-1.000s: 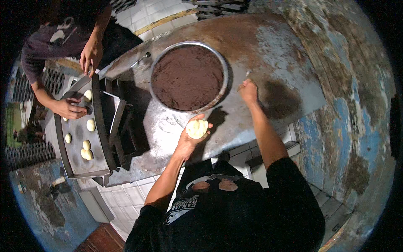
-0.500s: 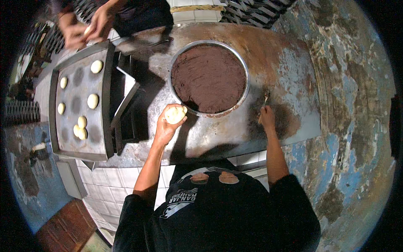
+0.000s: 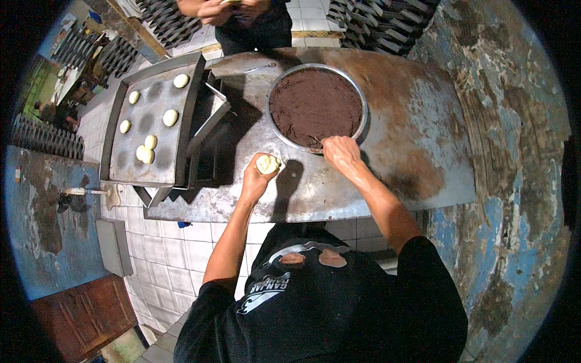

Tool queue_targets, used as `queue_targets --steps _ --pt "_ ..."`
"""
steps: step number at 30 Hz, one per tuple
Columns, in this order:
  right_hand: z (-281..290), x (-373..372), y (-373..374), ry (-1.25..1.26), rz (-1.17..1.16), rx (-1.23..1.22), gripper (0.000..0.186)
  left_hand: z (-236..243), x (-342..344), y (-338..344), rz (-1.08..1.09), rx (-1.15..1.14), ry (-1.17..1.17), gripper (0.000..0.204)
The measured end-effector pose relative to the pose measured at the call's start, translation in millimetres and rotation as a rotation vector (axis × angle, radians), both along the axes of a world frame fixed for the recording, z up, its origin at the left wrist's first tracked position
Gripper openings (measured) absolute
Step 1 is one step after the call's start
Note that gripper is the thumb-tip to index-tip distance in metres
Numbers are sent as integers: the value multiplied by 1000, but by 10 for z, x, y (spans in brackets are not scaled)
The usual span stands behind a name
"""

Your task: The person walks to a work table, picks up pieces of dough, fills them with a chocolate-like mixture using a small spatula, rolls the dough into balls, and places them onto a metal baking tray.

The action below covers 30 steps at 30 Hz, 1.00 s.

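Note:
My left hand (image 3: pixel 252 183) is closed round a piece of pale dough (image 3: pixel 268 164), held above the near part of the metal table. My right hand (image 3: pixel 341 153) grips a thin metal utensil (image 3: pixel 316 140), most of it hidden by the fingers. Its tip reaches over the near rim of a large round metal bowl (image 3: pixel 364 115) and touches the filling; its exact kind cannot be made out. Dark brown, crumbly-looking filling (image 3: pixel 315 100) fills the bowl almost to the rim.
Left of the bowl, a deep metal baking tray (image 3: pixel 145 107) rests on other trays, carrying several pale dough balls (image 3: pixel 170 117). A spoon (image 3: pixel 260 68) lies on the table (image 3: pixel 411 121) behind the bowl. Across it stands another person, hands (image 3: pixel 233 11) holding something pale. A worn wall rises at right.
My right hand has moved left from the tabletop to the bowl's near rim with the utensil. My left hand still holds the dough. The view has shifted, and the other person's hands appear farther right.

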State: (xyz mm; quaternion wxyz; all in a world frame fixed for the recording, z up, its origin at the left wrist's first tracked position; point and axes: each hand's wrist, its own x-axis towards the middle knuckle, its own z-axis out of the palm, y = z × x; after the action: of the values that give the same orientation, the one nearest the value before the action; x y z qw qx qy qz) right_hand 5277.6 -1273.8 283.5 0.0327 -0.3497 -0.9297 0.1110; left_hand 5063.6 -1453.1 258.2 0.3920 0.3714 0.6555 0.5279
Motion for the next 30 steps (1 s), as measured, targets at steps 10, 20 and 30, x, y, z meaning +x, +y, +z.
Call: queue_targets --steps 10,20,30 --pt "335 -264 46 -98 52 -192 26 -236 -277 9 -5 9 182 30" --pt "-153 -450 -425 516 -120 -578 26 -430 -269 496 -27 49 174 38" --pt "-13 -838 -1393 234 -50 143 34 -78 -484 494 -129 0 612 42"
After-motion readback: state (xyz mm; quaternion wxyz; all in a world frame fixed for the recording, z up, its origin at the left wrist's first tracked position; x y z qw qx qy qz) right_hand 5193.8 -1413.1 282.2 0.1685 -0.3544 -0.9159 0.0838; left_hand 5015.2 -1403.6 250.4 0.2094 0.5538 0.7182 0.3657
